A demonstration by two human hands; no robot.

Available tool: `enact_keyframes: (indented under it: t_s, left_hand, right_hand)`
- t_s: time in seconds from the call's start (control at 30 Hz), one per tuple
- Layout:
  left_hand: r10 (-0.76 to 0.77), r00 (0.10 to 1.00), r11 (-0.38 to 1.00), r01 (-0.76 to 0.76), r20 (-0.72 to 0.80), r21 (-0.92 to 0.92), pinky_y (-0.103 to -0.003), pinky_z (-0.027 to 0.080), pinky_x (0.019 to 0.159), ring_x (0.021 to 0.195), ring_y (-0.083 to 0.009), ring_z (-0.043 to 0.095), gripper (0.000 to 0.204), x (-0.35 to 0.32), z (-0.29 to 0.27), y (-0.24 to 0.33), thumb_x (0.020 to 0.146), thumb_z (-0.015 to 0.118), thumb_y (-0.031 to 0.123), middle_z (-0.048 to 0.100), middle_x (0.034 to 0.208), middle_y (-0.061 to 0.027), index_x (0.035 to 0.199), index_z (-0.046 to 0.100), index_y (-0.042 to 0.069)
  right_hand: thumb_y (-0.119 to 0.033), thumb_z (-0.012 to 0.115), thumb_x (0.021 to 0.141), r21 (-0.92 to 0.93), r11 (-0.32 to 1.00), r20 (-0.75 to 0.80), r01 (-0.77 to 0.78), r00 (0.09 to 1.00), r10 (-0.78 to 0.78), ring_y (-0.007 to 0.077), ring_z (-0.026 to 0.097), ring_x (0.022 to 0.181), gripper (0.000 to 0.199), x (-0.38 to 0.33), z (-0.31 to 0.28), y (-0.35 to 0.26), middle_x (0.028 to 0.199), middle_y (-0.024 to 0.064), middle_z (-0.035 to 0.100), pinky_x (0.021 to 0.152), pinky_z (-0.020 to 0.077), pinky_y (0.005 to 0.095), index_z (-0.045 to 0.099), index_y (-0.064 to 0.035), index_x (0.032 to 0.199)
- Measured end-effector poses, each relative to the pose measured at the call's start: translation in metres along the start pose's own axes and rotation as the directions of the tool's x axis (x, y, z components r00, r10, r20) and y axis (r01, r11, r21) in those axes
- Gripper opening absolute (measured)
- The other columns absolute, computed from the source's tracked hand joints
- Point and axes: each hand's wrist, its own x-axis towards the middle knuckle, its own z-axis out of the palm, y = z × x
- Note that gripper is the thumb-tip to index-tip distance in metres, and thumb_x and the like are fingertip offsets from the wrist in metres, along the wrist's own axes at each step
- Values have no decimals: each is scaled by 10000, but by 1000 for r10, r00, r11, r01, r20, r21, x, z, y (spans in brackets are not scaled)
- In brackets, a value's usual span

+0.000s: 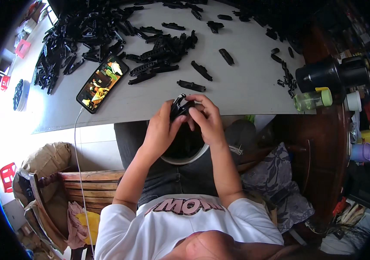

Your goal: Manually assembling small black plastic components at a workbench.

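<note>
Between my hands, at the table's near edge, is a glossy black plastic part (178, 107). My left hand (160, 129) is closed on its left side. The fingers and thumb of my right hand (209, 123) pinch it from the right; whether it is one piece or two fitted together I cannot tell. Under my hands, between my legs, sits a round bucket (183, 162) with a pale rim and a dark inside. Just beyond my hands lies a single long black plastic piece (191, 86), with another (202, 70) farther back.
A large heap of black parts (81, 32) covers the table's far left, and a smaller pile (163, 50) lies mid-table. A phone (102, 83) with a lit screen trails a white cable (77, 151). At right stand a green-lidded bottle (313, 100) and a black cylinder (330, 76).
</note>
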Motion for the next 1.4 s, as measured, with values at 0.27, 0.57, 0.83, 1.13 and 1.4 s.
enact_keyframes:
  t_s: [0.27,0.57,0.83,1.13,1.4]
  left_hand:
    - [-53,991,988,70,126,-135,-397,461,663,759,-378,593,394,-12,-2,10,840,566,55,577,800,-224,1186,406,-47]
    - [-161,894,904,304,417,-301,-330,486,595,639,-252,634,341,-27,-3,8,832,546,35,600,728,-154,1156,472,-40]
    - [134,991,899,-134,30,417,-357,472,787,942,-287,572,321,23,-3,5,760,651,147,624,993,-85,1062,601,50]
    - [101,978,768,-192,181,611,-368,459,762,954,-309,552,393,62,23,-19,715,648,81,596,947,-120,1093,546,43]
    - [-160,985,975,167,62,-147,-334,454,658,722,-271,595,274,39,6,-16,862,586,164,585,788,-168,1061,492,1]
  right_hand:
    - [-90,683,791,-408,859,21,308,944,-329,61,528,606,283,-17,-7,10,786,35,581,526,428,193,521,-13,1011]
    - [-102,692,773,-37,999,70,-12,997,15,64,543,703,340,-32,-16,27,1009,79,625,565,446,189,556,-13,1071]
    - [-136,613,840,-745,625,-138,232,864,-485,168,575,896,214,38,-63,-9,965,45,627,800,451,280,598,-39,1030]
    - [-93,638,771,-977,-179,-32,-112,916,-400,284,570,884,323,142,-102,-24,1023,108,605,769,481,375,576,-83,1088]
    - [-153,601,869,-212,976,-116,49,990,-75,79,464,481,153,38,-51,-27,788,19,551,424,367,211,586,-35,965]
